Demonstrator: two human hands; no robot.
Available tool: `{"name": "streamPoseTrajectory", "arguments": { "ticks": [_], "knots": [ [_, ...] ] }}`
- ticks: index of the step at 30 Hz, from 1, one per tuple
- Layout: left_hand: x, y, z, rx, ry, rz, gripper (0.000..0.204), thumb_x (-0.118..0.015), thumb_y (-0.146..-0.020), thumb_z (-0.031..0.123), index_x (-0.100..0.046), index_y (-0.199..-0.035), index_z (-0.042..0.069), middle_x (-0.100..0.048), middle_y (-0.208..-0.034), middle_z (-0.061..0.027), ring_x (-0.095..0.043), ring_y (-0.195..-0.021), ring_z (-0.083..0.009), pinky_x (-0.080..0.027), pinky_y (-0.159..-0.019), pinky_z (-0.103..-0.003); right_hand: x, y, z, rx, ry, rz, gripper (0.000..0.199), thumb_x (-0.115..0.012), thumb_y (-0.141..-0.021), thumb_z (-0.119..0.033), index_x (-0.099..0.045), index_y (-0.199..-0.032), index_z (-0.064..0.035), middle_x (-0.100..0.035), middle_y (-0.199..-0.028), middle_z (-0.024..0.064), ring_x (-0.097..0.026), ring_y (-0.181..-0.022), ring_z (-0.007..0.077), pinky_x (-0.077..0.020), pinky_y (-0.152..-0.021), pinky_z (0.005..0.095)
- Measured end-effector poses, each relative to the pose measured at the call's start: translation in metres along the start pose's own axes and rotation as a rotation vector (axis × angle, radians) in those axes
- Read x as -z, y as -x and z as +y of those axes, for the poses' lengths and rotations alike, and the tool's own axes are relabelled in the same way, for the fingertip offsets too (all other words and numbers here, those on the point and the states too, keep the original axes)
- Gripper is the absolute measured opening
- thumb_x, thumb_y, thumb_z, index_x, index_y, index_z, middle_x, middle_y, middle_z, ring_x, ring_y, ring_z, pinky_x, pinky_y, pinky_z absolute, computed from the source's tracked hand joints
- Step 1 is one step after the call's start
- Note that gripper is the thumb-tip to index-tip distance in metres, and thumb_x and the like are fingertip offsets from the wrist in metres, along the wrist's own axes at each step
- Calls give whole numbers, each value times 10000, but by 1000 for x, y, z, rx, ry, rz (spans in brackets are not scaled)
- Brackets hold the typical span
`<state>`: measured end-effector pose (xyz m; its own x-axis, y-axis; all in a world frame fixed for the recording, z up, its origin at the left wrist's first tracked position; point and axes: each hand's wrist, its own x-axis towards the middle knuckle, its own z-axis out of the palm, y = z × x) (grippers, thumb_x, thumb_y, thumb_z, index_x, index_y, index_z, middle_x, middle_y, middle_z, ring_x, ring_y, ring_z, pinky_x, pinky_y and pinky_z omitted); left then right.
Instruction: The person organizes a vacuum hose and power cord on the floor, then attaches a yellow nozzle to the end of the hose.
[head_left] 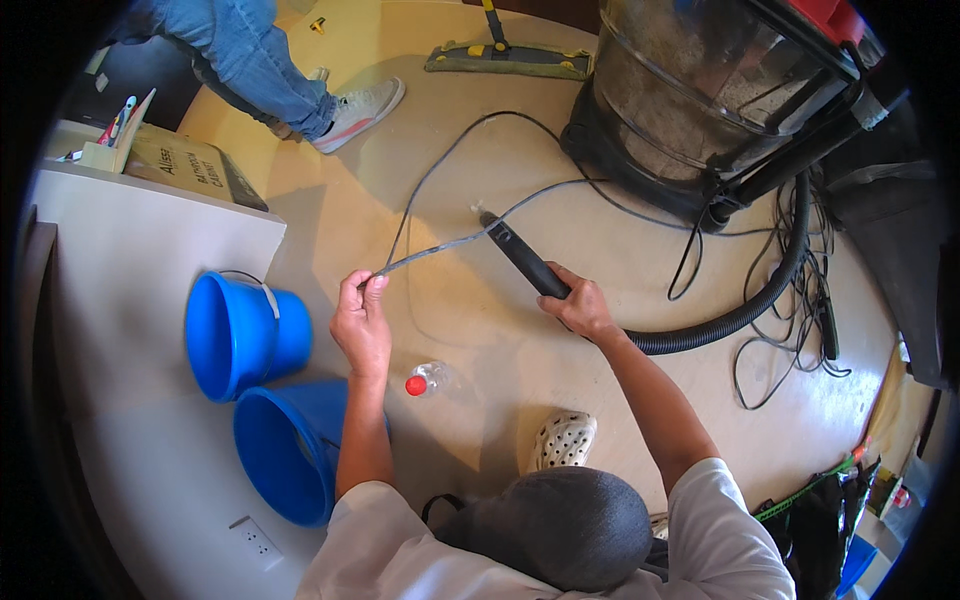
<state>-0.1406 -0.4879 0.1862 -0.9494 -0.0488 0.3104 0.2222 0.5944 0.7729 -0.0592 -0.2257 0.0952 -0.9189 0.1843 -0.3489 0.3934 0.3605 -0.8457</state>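
left grip was pinched on a thin grey cable leading forward-right; right grip was wrapped around a black plastic tubular wand, its long axis slanting forward-left.

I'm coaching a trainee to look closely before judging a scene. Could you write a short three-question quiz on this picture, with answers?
1. What colour is the cap on the clear bottle?
A. Blue
B. Red
C. Green

2. True or false: the left hand pinches the thin cable.

3. Fill in the blank: the rigid black tube at the end of the ribbed hose is gripped by the person's ____ hand.

Key:
1. B
2. True
3. right
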Motion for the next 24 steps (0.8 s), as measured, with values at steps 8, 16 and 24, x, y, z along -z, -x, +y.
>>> {"name": "streamPoseTrajectory", "arguments": {
  "ticks": [8, 16, 24],
  "knots": [
    [-4, 0, 6, -63, -79, -16, 176, -594, -839, 162, -567, -944, 24, -644, -743, -112, -632, -695, -180, -468, -610, -265, -16, -15, 15, 129, 60, 23, 576, -642, -651, -282, -519, -1187, -110, -617, -815, 211, -611, -784, 322, -476, -718, 368],
    [14, -11, -47, -41, -761, -375, 268, -524, -871, 279, -565, -1007, 51, -643, -825, -129, -629, -725, -245, -481, -648, -292, 62, 47, 22, -179, -107, 68, 584, -650, -640, -239, -518, -1176, -48, -596, -716, 123, -575, -648, 189, -459, -641, 312],
    [-31, -66, -96, 142, -927, -798, 268, -527, -822, 314, -632, -881, 75, -653, -836, -111, -627, -823, -230, -486, -693, -374, 87, 44, -19, -20, -143, 270, 584, -646, -687, -236, -479, -1211, -41, -610, -853, 161, -595, -767, 193, -459, -710, 306]
  ]
}}
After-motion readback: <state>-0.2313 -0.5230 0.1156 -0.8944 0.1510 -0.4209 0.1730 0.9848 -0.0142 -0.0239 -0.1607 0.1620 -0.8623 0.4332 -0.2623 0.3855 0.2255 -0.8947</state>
